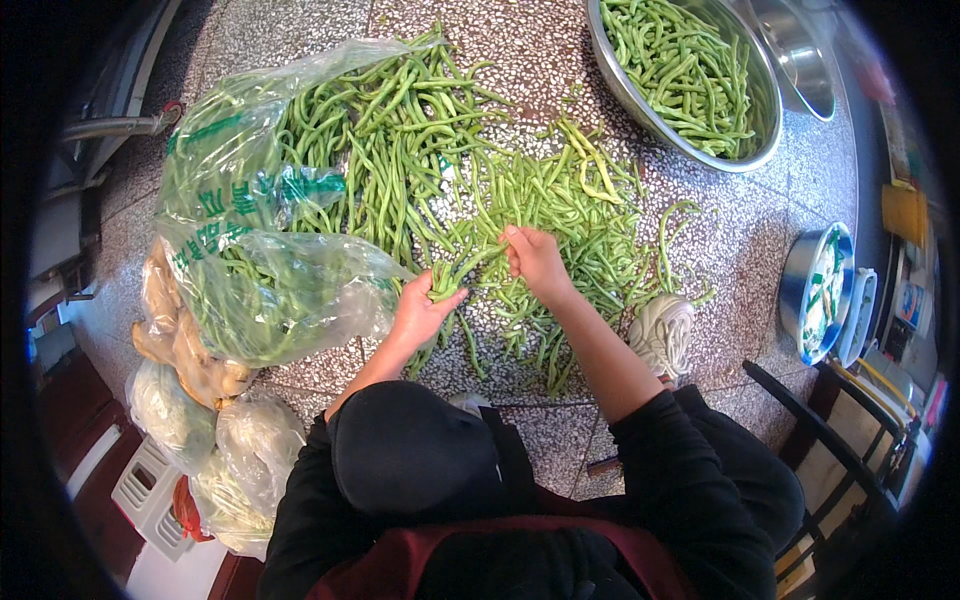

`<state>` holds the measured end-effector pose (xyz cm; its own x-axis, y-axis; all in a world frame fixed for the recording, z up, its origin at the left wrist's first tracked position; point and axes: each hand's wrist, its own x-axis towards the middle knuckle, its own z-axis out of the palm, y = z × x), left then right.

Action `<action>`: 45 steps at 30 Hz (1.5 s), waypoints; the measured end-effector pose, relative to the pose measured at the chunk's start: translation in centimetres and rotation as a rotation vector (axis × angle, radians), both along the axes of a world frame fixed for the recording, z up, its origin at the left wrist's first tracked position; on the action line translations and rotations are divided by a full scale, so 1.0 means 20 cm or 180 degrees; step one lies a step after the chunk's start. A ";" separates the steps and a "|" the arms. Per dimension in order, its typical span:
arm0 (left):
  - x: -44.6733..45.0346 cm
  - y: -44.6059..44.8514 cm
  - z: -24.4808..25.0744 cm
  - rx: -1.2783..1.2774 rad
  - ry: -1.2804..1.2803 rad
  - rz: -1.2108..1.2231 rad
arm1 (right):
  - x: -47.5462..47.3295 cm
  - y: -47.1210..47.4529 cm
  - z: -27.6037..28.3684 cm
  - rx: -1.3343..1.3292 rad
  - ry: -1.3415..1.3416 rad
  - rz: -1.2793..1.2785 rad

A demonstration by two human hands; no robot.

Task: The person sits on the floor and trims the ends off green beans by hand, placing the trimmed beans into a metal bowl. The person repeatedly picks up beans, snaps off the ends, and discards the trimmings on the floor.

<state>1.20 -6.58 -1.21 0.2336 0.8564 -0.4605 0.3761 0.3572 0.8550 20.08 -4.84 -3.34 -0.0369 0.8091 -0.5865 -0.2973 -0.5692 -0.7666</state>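
Note:
Several green beans (444,279) are bunched in my left hand (421,309), between thumb and fingers. My right hand (534,259) pinches the far end of one green bean (484,256) that reaches across from the bunch. Below my right hand, a wide scatter of bean pieces and trimmings (592,240) covers the speckled terrazzo floor (720,262). Long whole green beans (390,142) spill in a heap from a clear plastic bag (300,255) with green printing, which lies left of my left hand.
A large steel bowl (770,142) of green beans stands at the upper right, beside another steel bowl (799,56). Further right is a steel basin (796,274) holding plastic-wrapped contents. Bagged produce (172,405) and a white plastic stool (154,495) sit lower left. A black-framed chair (825,442) stands lower right.

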 end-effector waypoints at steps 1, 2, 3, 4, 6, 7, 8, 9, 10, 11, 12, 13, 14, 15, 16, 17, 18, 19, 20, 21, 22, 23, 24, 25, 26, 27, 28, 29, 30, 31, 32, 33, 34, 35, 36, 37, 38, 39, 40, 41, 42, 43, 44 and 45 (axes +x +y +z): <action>0.00 0.00 -0.01 0.0098 -0.0036 -0.0034 | 0.01 0.01 0.02 -0.0478 0.1379 -0.0286; 0.00 -0.01 -0.02 0.0189 -0.0064 -0.0063 | 0.03 0.02 0.04 -0.1145 0.2569 -0.0677; -0.03 -0.01 -0.04 -0.0221 0.0051 0.0141 | 0.04 0.02 0.07 -0.0755 0.2799 -0.0340; -0.06 0.00 -0.05 -0.0637 0.0161 0.0344 | 0.07 0.03 0.09 -0.0548 0.2826 -0.0121; -0.20 0.02 -0.07 -0.1299 0.0021 0.0765 | 0.12 0.04 0.11 -0.0262 0.1903 0.0599; -0.24 -0.02 -0.07 -0.1013 -0.0876 0.1722 | 0.12 0.03 0.12 0.0035 0.0274 0.1063; -0.34 -0.05 -0.06 -0.0958 -0.0764 0.1642 | 0.12 0.02 0.11 0.0481 -0.1145 0.1488; -0.42 -0.08 -0.05 -0.0873 -0.0490 0.1809 | 0.09 0.00 0.09 0.0803 -0.2642 0.1839; -0.50 -0.13 -0.02 -0.0611 -0.0354 0.1860 | 0.06 -0.01 0.06 0.0225 -0.2423 0.2118; -0.59 -0.16 0.00 -0.0812 0.0137 0.2030 | -0.02 -0.04 0.02 0.0310 -0.2550 0.2157; -0.66 -0.18 0.02 -0.0707 0.0335 0.2232 | -0.10 -0.08 -0.02 0.0383 -0.2390 0.2303; -0.70 -0.21 0.03 -0.0722 0.0664 0.2511 | -0.19 -0.13 -0.07 0.0367 -0.2246 0.2497; -0.70 -0.23 0.03 -0.0548 0.0575 0.2327 | -0.29 -0.17 -0.13 0.0304 -0.2304 0.2353; -0.69 -0.24 0.03 -0.0432 0.0591 0.2222 | -0.38 -0.19 -0.19 0.0205 -0.2275 0.2347; -0.66 -0.25 0.03 -0.0488 0.0740 0.2207 | -0.44 -0.19 -0.25 0.0077 -0.2218 0.2216; -0.60 -0.26 0.02 -0.0397 0.0477 0.1774 | -0.46 -0.19 -0.29 0.0071 -0.2171 0.1989; -0.52 -0.27 0.01 -0.0606 0.0258 0.1834 | -0.49 -0.19 -0.32 0.0057 -0.2010 0.1867; -0.45 -0.26 0.01 -0.0741 0.0252 0.1691 | -0.49 -0.18 -0.32 0.0050 -0.2003 0.1675; -0.38 -0.25 0.00 -0.0785 0.0035 0.1552 | -0.47 -0.16 -0.32 0.0046 -0.1599 0.1608; -0.32 -0.22 -0.01 -0.0998 -0.0103 0.1413 | -0.43 -0.14 -0.29 0.0021 -0.1143 0.1560; -0.26 -0.20 -0.01 -0.1117 -0.0333 0.1243 | -0.38 -0.13 -0.25 -0.0120 -0.0812 0.1553; -0.21 -0.18 -0.01 -0.1132 -0.0687 0.1055 | -0.32 -0.12 -0.20 -0.0164 -0.0413 0.1549; -0.18 -0.17 -0.01 -0.1318 -0.0771 0.0899 | -0.28 -0.10 -0.16 -0.0127 -0.0117 0.1547; -0.15 -0.17 -0.01 -0.1415 -0.0915 0.0753 | -0.23 -0.09 -0.11 -0.0274 -0.0121 0.1419; -0.14 -0.16 -0.01 -0.1491 -0.1096 0.0571 | -0.19 -0.06 -0.08 -0.0291 0.0027 0.1358; -0.14 -0.15 0.00 -0.1464 -0.0996 0.0520 | -0.17 -0.05 -0.05 -0.0231 0.0293 0.1323; -0.14 -0.14 0.00 -0.1433 -0.0937 0.0425 | -0.17 -0.04 -0.03 -0.0464 0.0505 0.1010; -0.15 -0.13 0.01 -0.1462 -0.0806 0.0321 | -0.17 -0.03 -0.02 -0.0356 0.0205 0.1157; -0.15 -0.12 0.02 -0.1400 -0.0729 0.0225 | -0.18 -0.02 -0.01 -0.0124 -0.0092 0.1219; -0.15 -0.11 0.02 -0.1381 -0.0800 0.0204 | -0.18 0.00 -0.02 0.0053 -0.0502 0.1245; -0.14 -0.09 0.03 -0.1394 -0.0806 0.0208 | -0.18 0.01 -0.01 0.0622 -0.1110 0.1222; -0.13 -0.08 0.04 -0.1404 -0.0814 0.0214 | -0.18 0.02 0.00 0.1336 -0.1857 0.1075; -0.12 -0.05 0.05 -0.1510 -0.0902 0.0244 | -0.15 0.05 0.00 0.1928 -0.2594 0.1057; -0.11 -0.03 0.06 -0.1566 -0.0977 0.0415 | -0.13 0.08 0.01 0.2424 -0.3326 0.1156; -0.09 -0.01 0.06 -0.1619 -0.1053 0.0594 | -0.07 0.12 0.02 0.2091 -0.3135 0.0860; -0.08 0.02 0.07 -0.1552 -0.1294 0.0719 | -0.03 0.13 0.04 0.1860 -0.3357 0.1101; -0.08 0.07 0.07 -0.1586 -0.1145 0.1042 | 0.02 0.14 0.06 0.1679 -0.3540 0.1327; -0.09 0.12 0.07 -0.1860 -0.1459 0.1429 | 0.04 0.14 0.08 0.1503 -0.3860 0.1432; -0.10 0.15 0.07 -0.1730 -0.1649 0.1591 | 0.05 0.11 0.10 0.0888 -0.3493 0.2070; -0.10 0.17 0.07 -0.1647 -0.1703 0.1843 | 0.04 0.08 0.11 0.0984 -0.2952 0.2091; -0.11 0.19 0.06 -0.1601 -0.1859 0.2012 | 0.00 0.03 0.11 0.1204 -0.2512 0.1934; -0.11 0.19 0.05 -0.1688 -0.1895 0.2043 | -0.04 -0.02 0.12 0.1232 -0.2026 0.1932; -0.11 0.20 0.05 -0.1701 -0.1959 0.2075 | -0.08 -0.06 0.12 0.1284 -0.1698 0.1809; -0.11 0.20 0.04 -0.1701 -0.2074 0.2104 | -0.12 -0.10 0.11 0.1118 -0.1290 0.1896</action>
<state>-1.07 -2.67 -0.35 0.1335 0.6272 -0.7673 -0.5017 0.7105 0.4935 17.62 -6.77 -1.12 -0.3595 0.8603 -0.3615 0.3206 -0.2499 -0.9136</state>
